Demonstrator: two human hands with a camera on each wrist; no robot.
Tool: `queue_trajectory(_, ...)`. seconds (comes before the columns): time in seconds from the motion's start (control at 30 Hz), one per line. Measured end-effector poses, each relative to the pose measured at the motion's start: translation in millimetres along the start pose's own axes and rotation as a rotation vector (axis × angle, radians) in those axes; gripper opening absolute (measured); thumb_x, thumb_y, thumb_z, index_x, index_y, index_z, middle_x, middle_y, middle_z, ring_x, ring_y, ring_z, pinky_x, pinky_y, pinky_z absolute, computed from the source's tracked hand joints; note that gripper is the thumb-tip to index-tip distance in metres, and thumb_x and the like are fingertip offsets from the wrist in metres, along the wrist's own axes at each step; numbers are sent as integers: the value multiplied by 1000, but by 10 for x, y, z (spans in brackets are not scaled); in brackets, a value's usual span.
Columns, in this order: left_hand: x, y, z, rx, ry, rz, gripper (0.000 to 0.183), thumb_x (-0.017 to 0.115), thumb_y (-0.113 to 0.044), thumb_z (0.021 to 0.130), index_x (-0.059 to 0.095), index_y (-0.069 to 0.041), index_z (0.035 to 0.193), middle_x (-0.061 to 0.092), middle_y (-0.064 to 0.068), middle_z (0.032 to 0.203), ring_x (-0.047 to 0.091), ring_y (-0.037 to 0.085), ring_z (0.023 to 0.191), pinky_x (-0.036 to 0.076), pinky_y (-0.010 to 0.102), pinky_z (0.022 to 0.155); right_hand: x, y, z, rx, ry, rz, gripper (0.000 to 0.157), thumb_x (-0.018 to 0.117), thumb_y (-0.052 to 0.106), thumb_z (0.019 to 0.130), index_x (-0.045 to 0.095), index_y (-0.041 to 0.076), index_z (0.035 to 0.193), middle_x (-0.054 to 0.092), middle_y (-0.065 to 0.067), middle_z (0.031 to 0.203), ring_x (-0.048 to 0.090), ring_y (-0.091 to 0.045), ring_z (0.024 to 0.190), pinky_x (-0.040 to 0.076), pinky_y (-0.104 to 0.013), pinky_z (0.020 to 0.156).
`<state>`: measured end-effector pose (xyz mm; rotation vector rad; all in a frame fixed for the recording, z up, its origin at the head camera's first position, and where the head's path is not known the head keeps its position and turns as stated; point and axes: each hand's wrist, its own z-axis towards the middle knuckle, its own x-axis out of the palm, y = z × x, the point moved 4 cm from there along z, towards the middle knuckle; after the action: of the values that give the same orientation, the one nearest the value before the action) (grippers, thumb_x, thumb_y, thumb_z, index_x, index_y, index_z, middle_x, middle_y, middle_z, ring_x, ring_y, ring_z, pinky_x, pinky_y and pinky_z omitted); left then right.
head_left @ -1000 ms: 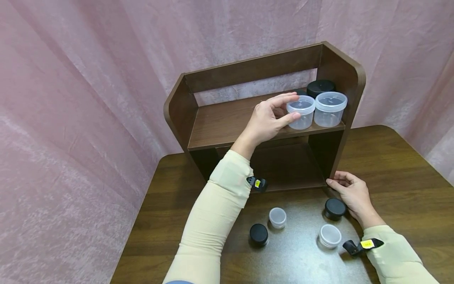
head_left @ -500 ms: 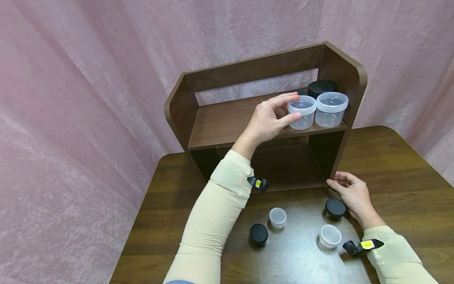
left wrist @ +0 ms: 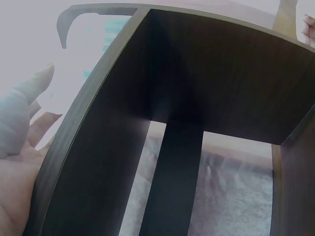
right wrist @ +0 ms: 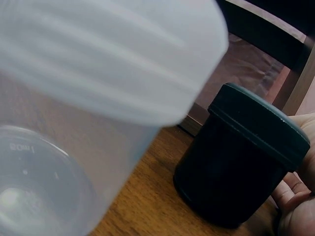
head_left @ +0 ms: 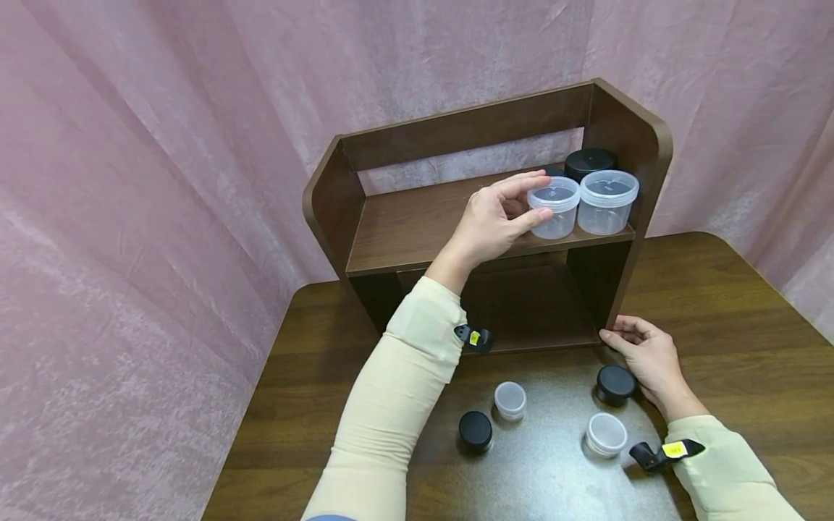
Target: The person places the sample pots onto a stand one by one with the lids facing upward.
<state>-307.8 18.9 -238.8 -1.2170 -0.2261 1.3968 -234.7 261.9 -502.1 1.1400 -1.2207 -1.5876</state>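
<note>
Presently, a clear tub is pinched between the thumb and fingers of the left hand and held upright at the front edge of the upper board of a brown shelf unit. The unit's lower right front corner is gripped by the right hand. Just beside the held tub, a second tub is seated; behind it, a large black lid is partly covered. On the tabletop, a black-lidded jar is placed near the right hand, with a pale-lidded jar in front. Farther left, a smaller pale-lidded jar and another black-lidded jar are set near each other. Behind everything, a pink curtain is hung.
</note>
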Motion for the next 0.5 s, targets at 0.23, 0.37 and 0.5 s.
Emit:
queue_trajectory(0.23,-8,15,-7,18,-9,33,47,75,-20,85,62,-13,130,53,-7,138,63,9,79,51,23,69,-15,1,-4,19,13,-45,32,74,24,86,62,7,110,60,15,90,55,0,84,47,-10,67)
queue_trajectory(0.37,-13,23,-8,28,-17,44,48,75,-21,85,61,-12,130,53,-6,139,62,9,81,51,22,71,-17,-1,-6,28,19,-49,35,74,25,86,61,5,112,59,14,91,55,0,85,47,-10,68)
queue_trajectory(0.5,-20,17,-13,35,-21,50,49,75,-21,85,61,-12,130,53,-4,140,62,9,82,50,21,72,-13,-1,-3,26,19,-52,36,74,25,86,60,4,113,59,14,91,55,0,85,47,-10,68)
